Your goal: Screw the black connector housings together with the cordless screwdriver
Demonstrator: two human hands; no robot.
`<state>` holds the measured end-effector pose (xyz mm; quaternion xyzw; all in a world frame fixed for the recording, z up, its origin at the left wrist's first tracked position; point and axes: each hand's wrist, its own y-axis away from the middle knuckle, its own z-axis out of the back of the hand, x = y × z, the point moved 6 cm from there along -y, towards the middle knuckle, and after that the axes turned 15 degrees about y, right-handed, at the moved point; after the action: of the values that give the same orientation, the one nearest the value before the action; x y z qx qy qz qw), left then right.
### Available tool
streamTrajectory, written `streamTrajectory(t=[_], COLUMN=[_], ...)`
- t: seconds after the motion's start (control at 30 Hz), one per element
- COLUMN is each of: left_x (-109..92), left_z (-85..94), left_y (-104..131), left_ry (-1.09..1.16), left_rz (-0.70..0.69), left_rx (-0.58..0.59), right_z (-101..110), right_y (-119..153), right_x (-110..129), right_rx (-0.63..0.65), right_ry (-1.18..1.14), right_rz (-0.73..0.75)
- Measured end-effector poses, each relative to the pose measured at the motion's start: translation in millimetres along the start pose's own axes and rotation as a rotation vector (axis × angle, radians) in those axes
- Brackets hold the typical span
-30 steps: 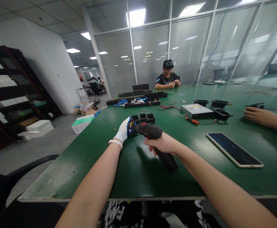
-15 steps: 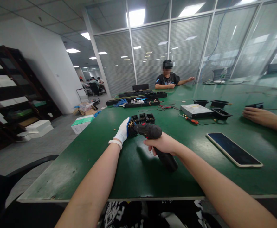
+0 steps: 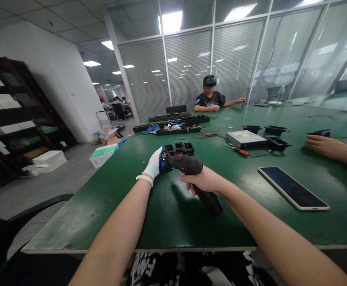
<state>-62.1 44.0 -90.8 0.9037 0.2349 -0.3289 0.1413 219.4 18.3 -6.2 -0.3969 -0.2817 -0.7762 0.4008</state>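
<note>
My left hand (image 3: 154, 163), in a white glove with blue on the finger side, is closed on a black box (image 3: 166, 163) with brass-coloured parts inside. My right hand (image 3: 205, 180) is bare and wraps round the grip of a black cordless drill (image 3: 188, 163) with red accents. The drill points left, its front end at the box; the very tip is hard to make out. Just behind stand several small black boxes (image 3: 179, 149) with brass-coloured pieces in them. The drill's lower end (image 3: 212, 204) hangs over the green table (image 3: 161, 222).
A phone (image 3: 292, 187) lies to the right. Beyond it are a screwdriver (image 3: 240, 150), a silver-topped case (image 3: 246, 139) and black housings (image 3: 276, 142). Another person's hand (image 3: 322, 145) holds a dark part at far right. A person (image 3: 211, 97) sits across the table. Black bars (image 3: 176, 128) lie behind the boxes.
The box in my left hand looks slightly tilted or turned compared with before. My hands and the drill stay almost in place.
</note>
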Motion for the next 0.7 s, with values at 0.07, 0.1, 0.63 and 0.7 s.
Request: streamTrajectory(t=[0.07,0.1,0.63,0.7], left_x=[-0.2,-0.1,1.6,1.9], left_z=[-0.9,-1.5,-8.9,-9.3], left_y=[1.0,1.4,6.9,7.2], left_ry=[0.014,0.018,0.017,0.006], left_rz=[0.004,0.008,0.024,0.024], left_rx=[-0.017,-0.018,0.015,0.033], right_z=[0.0,-0.2,-0.4,-0.3], right_y=[0.4,0.7,-0.4,0.1], right_x=[0.6,0.8,0.6,1.3], right_rx=[-0.003,-0.003,0.0,0.002], right_ry=[0.001,0.001,0.016,0.017], right_rz=[-0.001,-0.003,0.006,0.014])
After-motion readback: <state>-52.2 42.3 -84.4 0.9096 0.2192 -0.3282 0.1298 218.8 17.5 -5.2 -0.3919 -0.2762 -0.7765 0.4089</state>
